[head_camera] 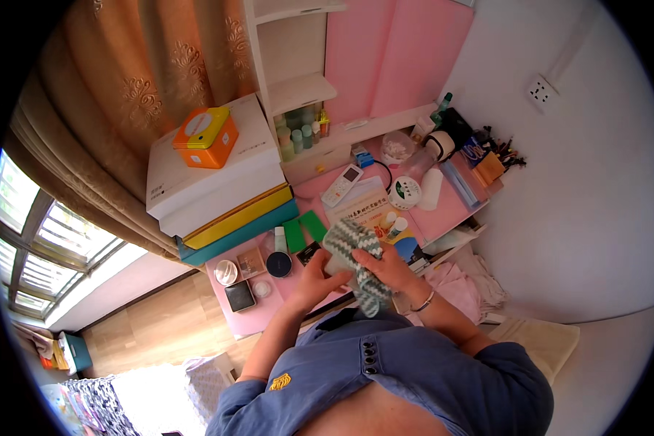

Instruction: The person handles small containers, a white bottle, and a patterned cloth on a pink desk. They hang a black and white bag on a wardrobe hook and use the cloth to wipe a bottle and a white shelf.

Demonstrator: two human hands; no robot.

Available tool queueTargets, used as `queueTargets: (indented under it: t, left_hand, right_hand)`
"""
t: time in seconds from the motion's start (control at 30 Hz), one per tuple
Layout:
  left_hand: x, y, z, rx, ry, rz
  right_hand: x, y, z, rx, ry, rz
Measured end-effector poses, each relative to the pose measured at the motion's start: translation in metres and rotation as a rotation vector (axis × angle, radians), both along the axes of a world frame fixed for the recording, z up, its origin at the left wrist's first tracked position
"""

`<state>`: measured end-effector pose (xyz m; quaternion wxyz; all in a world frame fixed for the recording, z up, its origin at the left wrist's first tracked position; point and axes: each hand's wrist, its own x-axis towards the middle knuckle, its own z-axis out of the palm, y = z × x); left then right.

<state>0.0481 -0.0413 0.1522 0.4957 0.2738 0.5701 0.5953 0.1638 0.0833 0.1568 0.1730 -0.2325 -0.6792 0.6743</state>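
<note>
Over the front of the pink desk (231, 319), a striped knitted piece (354, 245) in grey-green and white is held up between both hands. My right hand (381, 267) grips its right side, with the thumb across the knit. On the other side, my left hand (319, 280) holds its lower left edge, beside a pale part whose nature I cannot make out. One end of the knit hangs down close to my blue shirt. Just beyond my left hand lie a small black packet (308, 253), green cards (294, 235) and a round black case (279, 264).
Cosmetics including a palette (250, 262) and a square black case (240, 296) lie at left. Stacked boxes (212, 174) carry an orange tin (206, 139). A white remote control (342, 185) and a printed booklet (368, 210) lie behind the knit. Pink cloth (455, 289) fills an open drawer at right.
</note>
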Motion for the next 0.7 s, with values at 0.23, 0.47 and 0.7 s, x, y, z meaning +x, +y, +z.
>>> queueTargets:
  t: [0.23,0.47,0.7]
  left_hand:
    - [-0.007,0.010,0.001,0.021,-0.158,-0.031]
    - [0.016,0.024,-0.012,0.013,-0.108,0.333]
    - [0.012,0.020,-0.010,-0.089,-0.178,-0.004]
  right_hand:
    - [0.001,0.021,0.002,-0.161,-0.015,-0.104]
    - [0.000,0.008,-0.014,-0.305,0.068,-0.180]
    - [-0.001,0.033,-0.010,-0.328,-0.021,-0.064]
